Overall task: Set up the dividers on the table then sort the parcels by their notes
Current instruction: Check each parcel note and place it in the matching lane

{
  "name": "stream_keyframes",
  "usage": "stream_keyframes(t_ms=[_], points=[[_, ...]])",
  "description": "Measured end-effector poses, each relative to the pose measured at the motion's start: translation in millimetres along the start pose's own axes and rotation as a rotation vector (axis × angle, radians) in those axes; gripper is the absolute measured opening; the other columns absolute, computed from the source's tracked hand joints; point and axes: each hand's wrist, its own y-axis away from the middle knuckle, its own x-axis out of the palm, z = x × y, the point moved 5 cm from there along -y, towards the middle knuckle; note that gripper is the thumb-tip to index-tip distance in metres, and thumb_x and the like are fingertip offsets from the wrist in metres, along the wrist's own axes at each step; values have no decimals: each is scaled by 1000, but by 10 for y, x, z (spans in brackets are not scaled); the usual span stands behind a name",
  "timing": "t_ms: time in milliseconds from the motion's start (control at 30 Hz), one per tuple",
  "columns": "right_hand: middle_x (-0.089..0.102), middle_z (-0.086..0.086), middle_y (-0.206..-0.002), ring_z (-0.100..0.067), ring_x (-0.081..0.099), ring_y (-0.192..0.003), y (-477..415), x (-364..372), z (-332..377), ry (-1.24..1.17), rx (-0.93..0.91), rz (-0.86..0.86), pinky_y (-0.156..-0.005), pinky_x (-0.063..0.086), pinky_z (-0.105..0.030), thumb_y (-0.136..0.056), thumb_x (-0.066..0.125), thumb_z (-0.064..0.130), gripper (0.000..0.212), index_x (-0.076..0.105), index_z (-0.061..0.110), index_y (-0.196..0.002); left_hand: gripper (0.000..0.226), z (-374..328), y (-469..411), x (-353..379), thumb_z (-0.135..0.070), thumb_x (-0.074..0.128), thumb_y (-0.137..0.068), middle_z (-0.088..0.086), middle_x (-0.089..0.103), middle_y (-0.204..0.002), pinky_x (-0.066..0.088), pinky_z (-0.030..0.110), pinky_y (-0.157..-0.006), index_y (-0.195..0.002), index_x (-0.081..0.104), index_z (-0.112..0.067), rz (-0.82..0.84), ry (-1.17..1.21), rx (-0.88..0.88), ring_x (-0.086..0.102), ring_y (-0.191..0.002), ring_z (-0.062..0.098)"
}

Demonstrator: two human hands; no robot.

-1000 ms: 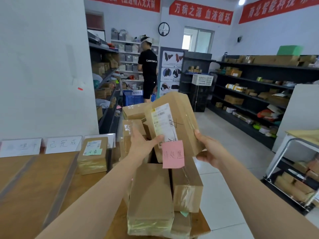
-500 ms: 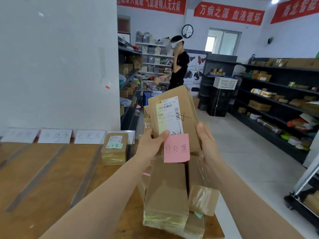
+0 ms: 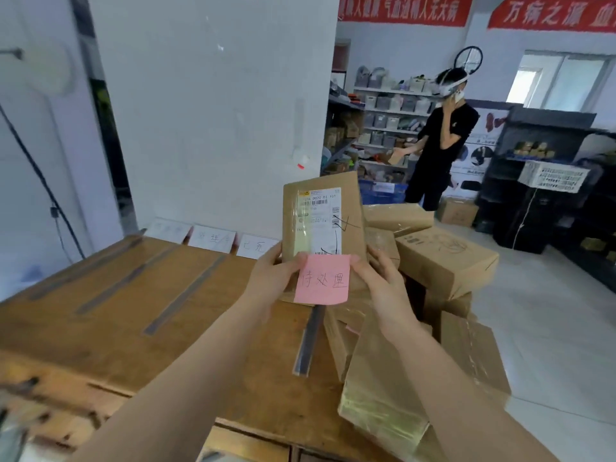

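Observation:
I hold a brown cardboard parcel (image 3: 346, 198) upright above the wooden table (image 3: 110, 315). It carries a white shipping label and a pink sticky note (image 3: 322, 279) with handwriting. My left hand (image 3: 271, 280) grips the parcel's lower left edge, thumb on the note. My right hand (image 3: 380, 281) grips the lower right edge. Several dark divider strips (image 3: 185, 293) lie across the tabletop. White label cards (image 3: 211, 240) stand along its far edge. A pile of other brown parcels (image 3: 443, 261) sits at the table's right end.
A white pillar (image 3: 213, 111) rises behind the table. A person in black (image 3: 440, 145) stands by the shelves at the back. Dark shelving (image 3: 550, 181) lines the right wall, with open tiled floor (image 3: 550, 328) between.
The view has swung left and the parcel has moved left with it, over the table's right part. Both hands now grip lower on the parcel, thumbs at the pink note.

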Motion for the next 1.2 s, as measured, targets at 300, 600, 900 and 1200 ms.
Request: stream_keyframes(t_ms=[300,600,900,1200], points=[[63,12,-128,-7,56,-118,157,1172,-47,39,-47,180,-102,45,-32,-89,67,37,47,56,31,-134,42,0,318,-1217,-30,67,-90,-1,72,-96,61,33,-70,-128,54,-18,-298,-46,60,72,-83,16],[66,20,-118,-6,58,-112,352,2470,-123,33,-46,281,-88,46,-24,-88,68,34,39,59,41,-125,16,100,442,-2494,-26,61,-95,-3,74,-90,55,23,-61,-109,56,-30,-420,-43,46,71,-81,13],[69,13,-116,-11,60,-113,399,3754,-316,28,15,341,-99,50,-41,-92,63,30,29,58,47,-114,17,185,293,-3717,-26,57,-97,-11,72,-85,58,32,-76,-89,56,-40,-462,-82,11,69,-83,11],[71,16,-110,-11,62,-110,231,4709,-562,51,83,353,-99,50,-46,-92,64,31,23,59,53,-100,28,338,-51,-4679,-31,60,-94,-4,65,-96,53,22,-64,-117,52,-16,-535,-84,-44,66,-83,9]])
